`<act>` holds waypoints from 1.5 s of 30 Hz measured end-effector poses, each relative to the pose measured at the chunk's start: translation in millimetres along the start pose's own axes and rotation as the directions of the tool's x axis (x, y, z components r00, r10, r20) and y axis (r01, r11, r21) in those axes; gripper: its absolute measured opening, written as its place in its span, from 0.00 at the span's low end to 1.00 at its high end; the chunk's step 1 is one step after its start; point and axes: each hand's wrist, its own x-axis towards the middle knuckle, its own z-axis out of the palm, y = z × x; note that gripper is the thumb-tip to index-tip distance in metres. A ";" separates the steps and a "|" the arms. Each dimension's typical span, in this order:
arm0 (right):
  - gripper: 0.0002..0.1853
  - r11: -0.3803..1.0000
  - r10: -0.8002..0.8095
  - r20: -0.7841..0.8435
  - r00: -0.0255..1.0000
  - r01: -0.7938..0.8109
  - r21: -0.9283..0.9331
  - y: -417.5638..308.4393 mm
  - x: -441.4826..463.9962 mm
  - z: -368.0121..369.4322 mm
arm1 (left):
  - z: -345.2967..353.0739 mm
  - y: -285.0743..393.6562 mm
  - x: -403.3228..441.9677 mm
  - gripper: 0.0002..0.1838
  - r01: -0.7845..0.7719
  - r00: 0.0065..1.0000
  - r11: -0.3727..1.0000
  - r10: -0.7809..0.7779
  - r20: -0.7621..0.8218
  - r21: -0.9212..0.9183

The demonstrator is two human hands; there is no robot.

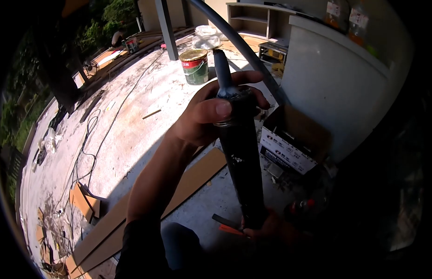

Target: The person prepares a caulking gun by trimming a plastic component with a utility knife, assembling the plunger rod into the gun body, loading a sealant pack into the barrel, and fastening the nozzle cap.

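A black caulking gun point(245, 172) stands nearly upright in front of me, its tube pointing away. My left hand point(204, 114) is closed round the collar at its far end, the thumb on top of the ring. From that collar sticks a blue-grey nozzle point(222, 69) with a dark tip. My right hand point(271, 228) is in deep shade at the near end, wrapped round the handle area; its fingers are hard to make out. Beside it an orange lever point(232, 229) and a dark grey bar show.
Long brown boards point(192, 179) lie on the floor below my left arm. A paint bucket point(194, 67) stands ahead. An open cardboard box point(290, 151) sits by the white counter point(334, 79). Cables point(88, 144) trail at left. A person point(117, 38) crouches far off.
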 end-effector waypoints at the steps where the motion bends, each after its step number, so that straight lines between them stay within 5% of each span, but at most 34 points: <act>1: 0.22 0.999 0.020 -0.008 1.000 -0.020 0.030 -5.2 0.1 3.3 | 2.9 2.8 -2.4 0.52 0.008 0.998 0.999 -0.005 -0.064 0.040; 2: 0.18 0.997 0.041 -0.016 0.999 -0.040 0.060 -10.4 0.4 6.6 | 6.2 5.9 -4.1 0.52 0.019 0.992 0.997 -0.009 -0.127 0.078; 4: 0.32 0.990 -0.029 -0.260 0.965 -0.009 -0.144 -12.7 0.8 15.2 | 12.5 15.8 -7.9 0.52 0.055 0.985 0.987 -0.029 -0.169 0.149; 10: 0.30 0.946 -0.164 -0.614 0.772 -0.054 -0.321 -25.3 7.3 15.1 | 32.3 27.6 -10.7 0.45 0.169 0.887 0.924 0.008 -0.461 0.342; 21: 0.34 0.895 -0.351 -0.604 0.715 0.066 -0.441 -2.2 7.6 7.4 | 24.0 28.9 -21.9 0.56 0.087 0.950 0.946 0.015 -0.311 0.312; 23: 0.32 0.894 -0.367 -0.571 0.734 0.108 -0.435 -8.5 5.6 7.8 | 25.4 24.5 -18.4 0.58 -0.025 0.947 0.953 0.119 -0.299 0.302; 35: 0.32 0.906 -0.329 -0.585 0.741 0.074 -0.416 -4.4 5.8 4.7 | 13.0 22.7 -21.6 0.57 0.138 0.910 0.902 0.048 -0.412 0.410; 45: 0.33 0.915 -0.335 -0.538 0.774 0.131 -0.382 -5.9 8.9 3.5 | 12.9 5.2 -16.6 0.60 0.036 0.915 0.964 0.073 -0.396 0.262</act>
